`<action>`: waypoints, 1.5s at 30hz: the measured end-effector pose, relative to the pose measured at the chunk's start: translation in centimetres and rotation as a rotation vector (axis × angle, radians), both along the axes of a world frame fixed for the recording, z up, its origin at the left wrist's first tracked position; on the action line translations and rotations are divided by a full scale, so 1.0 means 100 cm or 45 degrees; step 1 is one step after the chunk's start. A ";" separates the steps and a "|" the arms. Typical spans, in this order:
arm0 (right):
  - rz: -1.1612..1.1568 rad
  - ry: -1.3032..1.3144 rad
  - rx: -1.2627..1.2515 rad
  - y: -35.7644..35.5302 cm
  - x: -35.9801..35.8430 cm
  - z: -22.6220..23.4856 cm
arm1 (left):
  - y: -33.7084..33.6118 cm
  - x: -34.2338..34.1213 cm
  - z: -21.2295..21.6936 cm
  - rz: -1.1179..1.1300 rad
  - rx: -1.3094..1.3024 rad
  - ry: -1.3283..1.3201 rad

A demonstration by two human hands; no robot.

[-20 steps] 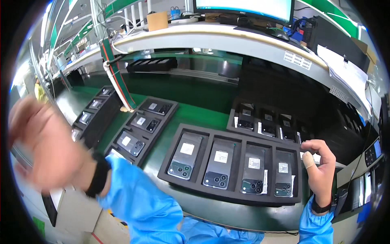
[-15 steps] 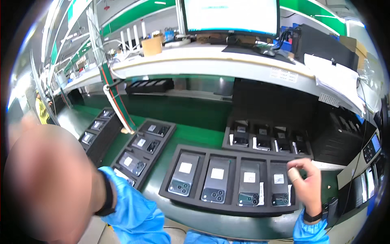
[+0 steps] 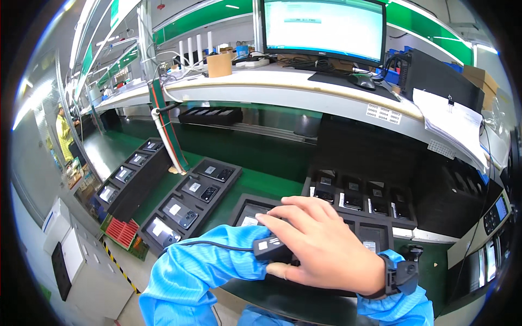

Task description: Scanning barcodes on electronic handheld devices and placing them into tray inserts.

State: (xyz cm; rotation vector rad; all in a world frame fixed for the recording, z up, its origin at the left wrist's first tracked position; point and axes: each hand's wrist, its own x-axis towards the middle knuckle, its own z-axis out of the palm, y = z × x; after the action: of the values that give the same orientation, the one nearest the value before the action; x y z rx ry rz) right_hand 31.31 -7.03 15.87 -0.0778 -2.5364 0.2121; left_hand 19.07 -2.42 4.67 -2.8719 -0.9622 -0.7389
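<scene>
My right hand (image 3: 326, 244) reaches left across the front black foam tray (image 3: 385, 234). Its fingers are spread, with the thumb and index finger on either side of a small black box-shaped device (image 3: 272, 248). That device sits at my left wrist, at the end of the blue sleeve (image 3: 212, 258), and a thin black cable runs from it along the sleeve. Whether the fingers press on it I cannot tell. Behind my right hand, my left hand is hidden. The front tray holds smartphones, mostly covered by my hands; one labelled smartphone (image 3: 372, 239) shows at its right end.
To the left, another foam tray (image 3: 237, 173) holds several smartphones, with a longer stack of trays (image 3: 136, 182) beyond. Back right is a further tray (image 3: 353, 211) of phones. A shelf (image 3: 261, 87) with a monitor (image 3: 326, 30) spans above. Test-like equipment (image 3: 478, 239) stands right.
My right hand has left the phone at the tray's right end and moved leftward. My left arm has swung from close at the left to the middle, under the right hand.
</scene>
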 end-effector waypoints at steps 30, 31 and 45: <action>-0.067 -0.012 -0.228 0.013 0.026 -0.050 | -0.005 -0.005 -0.012 0.013 -0.005 -0.116; -0.042 0.016 -0.292 0.014 0.037 -0.049 | -0.005 -0.008 -0.011 0.015 0.033 -0.100; -1.906 0.485 -0.945 0.027 0.299 -0.227 | 0.013 -0.074 -0.037 0.375 -0.042 -0.190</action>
State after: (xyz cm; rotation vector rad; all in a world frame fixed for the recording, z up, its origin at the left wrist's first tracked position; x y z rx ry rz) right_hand 61.19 -4.36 -6.86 -1.8518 -1.3412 0.4440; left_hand 11.70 -1.09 1.00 -2.6429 -1.3883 -0.9226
